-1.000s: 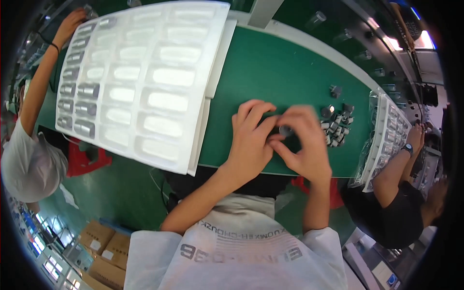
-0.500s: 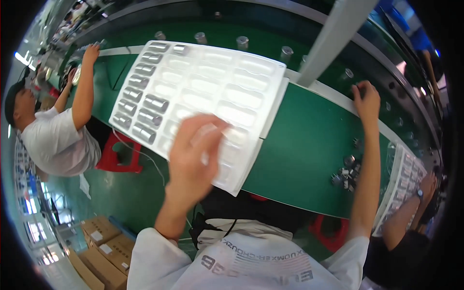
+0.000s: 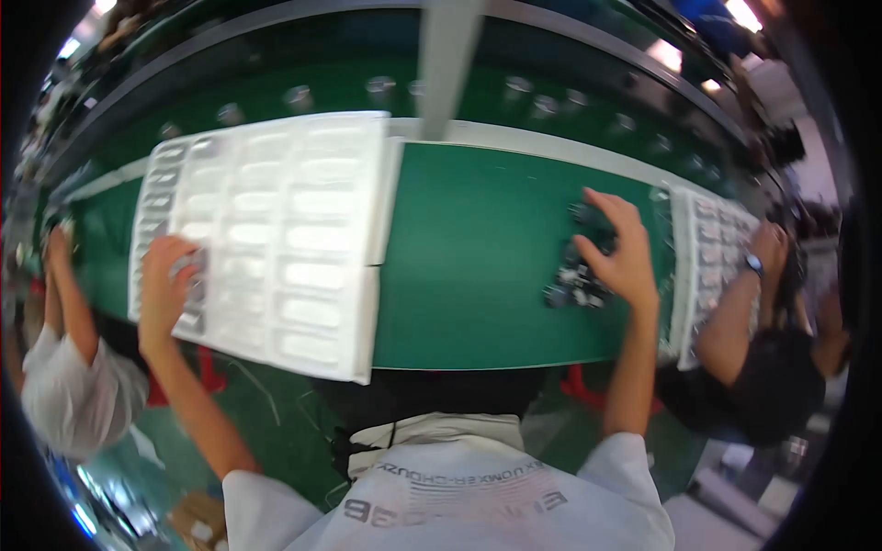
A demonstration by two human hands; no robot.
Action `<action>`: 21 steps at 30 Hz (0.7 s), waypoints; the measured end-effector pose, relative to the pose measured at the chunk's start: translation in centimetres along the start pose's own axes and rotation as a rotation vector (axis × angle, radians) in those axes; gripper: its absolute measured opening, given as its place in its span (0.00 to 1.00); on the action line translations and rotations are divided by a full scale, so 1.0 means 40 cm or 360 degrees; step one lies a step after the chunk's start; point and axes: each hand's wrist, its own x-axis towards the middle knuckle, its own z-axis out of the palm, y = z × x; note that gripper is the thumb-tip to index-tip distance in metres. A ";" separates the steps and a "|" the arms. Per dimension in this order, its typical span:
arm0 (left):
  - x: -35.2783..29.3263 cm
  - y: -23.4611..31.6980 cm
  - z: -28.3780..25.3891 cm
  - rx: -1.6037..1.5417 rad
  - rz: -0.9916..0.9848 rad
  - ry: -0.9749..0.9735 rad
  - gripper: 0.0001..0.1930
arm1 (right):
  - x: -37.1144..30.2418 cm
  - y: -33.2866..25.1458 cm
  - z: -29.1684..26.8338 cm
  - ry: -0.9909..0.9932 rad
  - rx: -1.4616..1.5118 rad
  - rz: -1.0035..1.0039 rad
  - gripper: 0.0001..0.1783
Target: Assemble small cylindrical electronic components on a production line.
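Observation:
My left hand is over the left part of a white moulded tray. Its thumb and fingers curl about a silver metal cylinder, with motion blur around them. Whether this cylinder rests in its pocket or is lifted I cannot tell. More silver cylinders lie in the tray's left columns, some hidden by the hand; the pockets farther right look bare. My right hand hovers at a pile of small dark and silver parts, thumb and forefinger apart, nothing visible between them.
Under the tray is a green work surface. Several silver cylinders stand along the green strip behind a pale rail. A grey post rises at the back. Another filled tray is on the right near a co-worker's arm; another person sits left.
My view has turned to the right. The left hand has moved from the tray's near right pockets to its cylinders; the right hand has come from the back rail to the pile.

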 end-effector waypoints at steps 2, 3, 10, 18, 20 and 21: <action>0.003 0.036 -0.039 0.0031 -0.0201 -0.0072 0.19 | 0.002 -0.010 0.001 0.0031 0.0015 0.0052 0.33; 0.024 0.081 -0.044 -0.0030 -0.0168 0.0016 0.19 | -0.007 -0.001 -0.001 0.0069 -0.0033 0.0071 0.31; 0.090 0.645 0.037 -0.1047 0.0059 0.0174 0.18 | 0.020 0.004 -0.016 -0.0131 -0.0026 0.0288 0.25; 0.125 0.870 0.368 -0.1224 -0.0038 0.0054 0.21 | -0.031 -0.093 0.024 0.0124 0.1435 0.0459 0.17; 0.133 0.883 0.387 -0.1128 0.0009 0.0087 0.22 | -0.050 -0.111 0.044 0.0184 0.1439 0.0358 0.18; 0.139 0.889 0.398 -0.1133 0.0035 0.0177 0.22 | -0.060 -0.118 0.051 0.0180 0.1450 0.0304 0.19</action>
